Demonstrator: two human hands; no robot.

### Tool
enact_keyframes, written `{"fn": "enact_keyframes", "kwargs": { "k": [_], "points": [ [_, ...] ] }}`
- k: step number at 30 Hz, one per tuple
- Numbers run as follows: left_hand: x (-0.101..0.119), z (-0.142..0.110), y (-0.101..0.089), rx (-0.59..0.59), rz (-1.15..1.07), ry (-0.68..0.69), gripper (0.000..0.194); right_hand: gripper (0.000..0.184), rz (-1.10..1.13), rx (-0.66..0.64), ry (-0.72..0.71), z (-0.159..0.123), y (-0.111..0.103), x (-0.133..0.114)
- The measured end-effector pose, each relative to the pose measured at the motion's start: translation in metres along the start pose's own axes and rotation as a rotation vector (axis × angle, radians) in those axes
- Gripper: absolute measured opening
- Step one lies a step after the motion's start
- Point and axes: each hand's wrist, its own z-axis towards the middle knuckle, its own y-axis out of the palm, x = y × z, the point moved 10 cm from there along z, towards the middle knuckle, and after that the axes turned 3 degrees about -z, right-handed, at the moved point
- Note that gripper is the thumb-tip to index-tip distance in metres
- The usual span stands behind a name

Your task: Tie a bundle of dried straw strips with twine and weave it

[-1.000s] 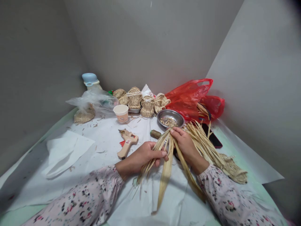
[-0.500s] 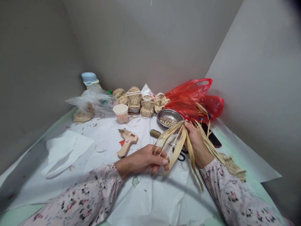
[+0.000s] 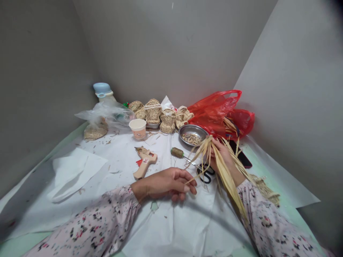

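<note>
My right hand [image 3: 223,155] is closed round a bundle of dried straw strips [image 3: 225,171], held up above the table near the metal bowl [image 3: 193,132]. The strips fan out above the fist and hang down over my right sleeve. My left hand [image 3: 170,184] rests low on the white paper, fingers curled, its fingertips pinching one thin strand that runs up to the bundle. Black-handled scissors [image 3: 205,175] lie on the paper between the two hands.
A glue gun [image 3: 144,163], a thread spool [image 3: 177,152], a paper cup [image 3: 138,128] and small woven baskets [image 3: 160,116] lie ahead. A red bag [image 3: 219,110], a dark phone [image 3: 242,157] and loose straw [image 3: 261,189] are at right. Folded white paper [image 3: 72,171] is at left.
My right hand has lifted the bundle up and to the right, away from my left hand. The left hand has let most strips slide out and now keeps only a thin strand.
</note>
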Motion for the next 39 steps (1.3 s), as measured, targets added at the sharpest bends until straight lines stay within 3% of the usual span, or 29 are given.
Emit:
{"fn": "enact_keyframes", "kwargs": {
  "k": [4, 8, 12, 16, 20, 25, 33, 39],
  "points": [
    [0.005, 0.005, -0.012, 0.068, -0.212, 0.059, 0.030, 0.031, 0.061, -0.080, 0.132, -0.017, 0.030, 0.007],
    [0.014, 0.005, -0.031, 0.208, -0.271, 0.195, 0.026, 0.019, 0.128, -0.106, 0.132, -0.029, 0.044, 0.005],
    [0.030, -0.006, -0.047, 0.426, -0.141, 0.393, 0.028, 0.019, 0.120, -0.204, 0.135, -0.033, 0.055, 0.007],
    [0.044, -0.025, -0.058, 0.696, 0.012, 0.481, 0.039, 0.018, 0.137, -0.293, 0.158, -0.035, 0.063, 0.013],
    [0.060, -0.044, -0.058, 0.839, 0.162, 0.578, 0.037, 0.018, 0.121, -0.295, 0.150, -0.036, 0.063, 0.015],
    [0.073, -0.050, -0.046, 0.800, 0.307, 0.667, 0.029, 0.019, 0.073, -0.337, 0.122, -0.038, 0.068, 0.018],
    [0.057, -0.026, -0.040, 0.607, 0.238, 0.551, 0.031, 0.024, -0.101, -0.395, 0.071, -0.039, 0.076, 0.022],
    [0.039, -0.012, -0.048, 0.566, 0.305, 0.452, 0.041, 0.024, -0.135, -0.412, 0.091, -0.042, 0.079, 0.022]
  ]
}}
